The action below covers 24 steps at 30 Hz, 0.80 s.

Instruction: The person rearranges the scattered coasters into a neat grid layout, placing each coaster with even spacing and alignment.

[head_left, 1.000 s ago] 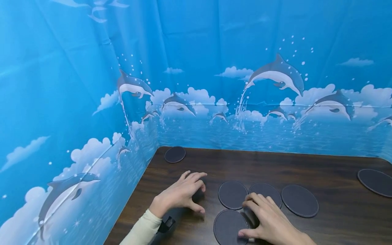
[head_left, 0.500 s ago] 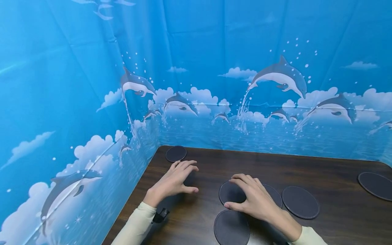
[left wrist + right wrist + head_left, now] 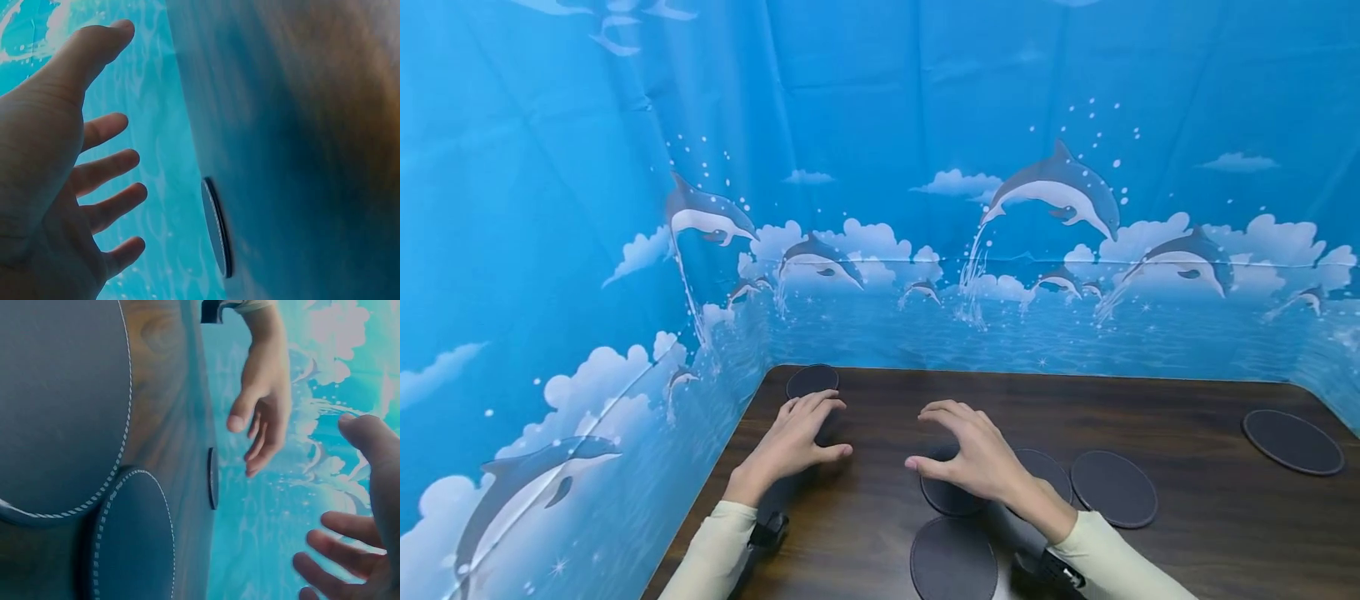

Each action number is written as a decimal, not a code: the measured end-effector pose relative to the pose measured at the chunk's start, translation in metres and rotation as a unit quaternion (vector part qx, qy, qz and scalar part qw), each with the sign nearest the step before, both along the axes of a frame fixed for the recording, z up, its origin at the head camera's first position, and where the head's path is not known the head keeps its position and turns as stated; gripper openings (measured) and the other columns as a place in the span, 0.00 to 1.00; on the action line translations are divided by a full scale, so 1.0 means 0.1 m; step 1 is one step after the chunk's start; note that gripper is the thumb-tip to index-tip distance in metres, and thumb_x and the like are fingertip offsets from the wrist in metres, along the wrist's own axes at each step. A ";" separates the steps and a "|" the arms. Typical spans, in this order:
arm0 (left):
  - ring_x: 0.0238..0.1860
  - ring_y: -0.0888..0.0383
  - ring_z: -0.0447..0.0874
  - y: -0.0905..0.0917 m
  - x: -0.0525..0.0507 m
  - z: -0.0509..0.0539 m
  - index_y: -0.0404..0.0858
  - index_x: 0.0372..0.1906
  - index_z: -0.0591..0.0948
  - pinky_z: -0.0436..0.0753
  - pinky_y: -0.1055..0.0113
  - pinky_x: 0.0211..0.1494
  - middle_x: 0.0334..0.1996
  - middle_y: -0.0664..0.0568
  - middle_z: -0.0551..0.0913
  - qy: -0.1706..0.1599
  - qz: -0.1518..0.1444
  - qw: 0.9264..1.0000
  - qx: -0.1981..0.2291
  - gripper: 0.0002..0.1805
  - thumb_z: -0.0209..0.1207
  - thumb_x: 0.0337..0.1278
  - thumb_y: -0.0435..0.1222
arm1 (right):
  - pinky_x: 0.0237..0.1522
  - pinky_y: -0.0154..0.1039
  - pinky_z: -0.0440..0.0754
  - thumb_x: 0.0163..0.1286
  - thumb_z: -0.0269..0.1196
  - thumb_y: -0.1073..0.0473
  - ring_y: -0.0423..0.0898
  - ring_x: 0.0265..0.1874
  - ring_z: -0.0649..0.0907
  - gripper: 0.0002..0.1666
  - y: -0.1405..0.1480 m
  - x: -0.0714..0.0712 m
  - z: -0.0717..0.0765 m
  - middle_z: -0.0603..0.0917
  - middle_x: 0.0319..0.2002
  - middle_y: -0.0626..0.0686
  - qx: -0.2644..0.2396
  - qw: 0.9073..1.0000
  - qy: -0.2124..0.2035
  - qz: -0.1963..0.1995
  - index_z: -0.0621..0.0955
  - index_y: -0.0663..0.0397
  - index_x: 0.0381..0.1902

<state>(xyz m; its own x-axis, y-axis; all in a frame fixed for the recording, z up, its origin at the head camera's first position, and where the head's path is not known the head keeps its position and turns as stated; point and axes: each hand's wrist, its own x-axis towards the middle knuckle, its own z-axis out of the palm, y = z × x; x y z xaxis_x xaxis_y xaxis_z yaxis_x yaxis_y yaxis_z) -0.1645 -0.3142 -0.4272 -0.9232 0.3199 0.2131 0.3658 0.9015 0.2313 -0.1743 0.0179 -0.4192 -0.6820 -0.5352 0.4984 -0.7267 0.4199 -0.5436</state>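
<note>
My left hand point(image 3: 792, 442) hovers over the left of the dark wooden table, fingers spread and slightly bent, holding nothing. Just beyond its fingertips lies a round dark coaster point(image 3: 812, 381), also visible in the left wrist view point(image 3: 216, 228). My right hand point(image 3: 981, 458) is raised above the middle of the table, thumb and fingers apart and empty. It partly covers one coaster point(image 3: 951, 492) in the head view. Nearer the front lies another coaster point(image 3: 954, 560). Stitched edges show on the coasters in the right wrist view point(image 3: 140, 537).
To the right of my right hand are two more coasters, one partly hidden point(image 3: 1047, 473) and one in full view point(image 3: 1114, 489). A further coaster point(image 3: 1292, 442) lies at the far right. A blue dolphin-print curtain point(image 3: 850, 167) surrounds the table's back and left.
Both hands have moved forward and left over the table. My right hand has left the front coasters and risen toward the middle. The coasters appear unmoved; the head view has shifted slightly.
</note>
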 end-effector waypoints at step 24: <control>0.74 0.32 0.52 -0.60 -0.43 -0.11 0.38 0.79 0.61 0.54 0.26 0.67 0.77 0.34 0.55 -0.077 0.134 0.987 0.033 0.51 0.69 0.58 0.58 | 0.62 0.54 0.74 0.59 0.69 0.27 0.48 0.66 0.75 0.42 -0.68 -0.67 -0.11 0.79 0.64 0.48 -0.014 0.991 -0.133 0.018 0.81 0.45 0.63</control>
<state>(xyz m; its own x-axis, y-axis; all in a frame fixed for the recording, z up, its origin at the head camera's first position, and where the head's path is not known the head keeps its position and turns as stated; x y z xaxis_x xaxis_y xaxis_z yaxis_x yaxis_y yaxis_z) -0.2074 -0.3743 -0.4382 -0.9959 0.0505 0.0751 0.0725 0.9419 0.3279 -0.2413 -0.0502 -0.4304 -0.7719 -0.5501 0.3186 -0.5701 0.3773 -0.7298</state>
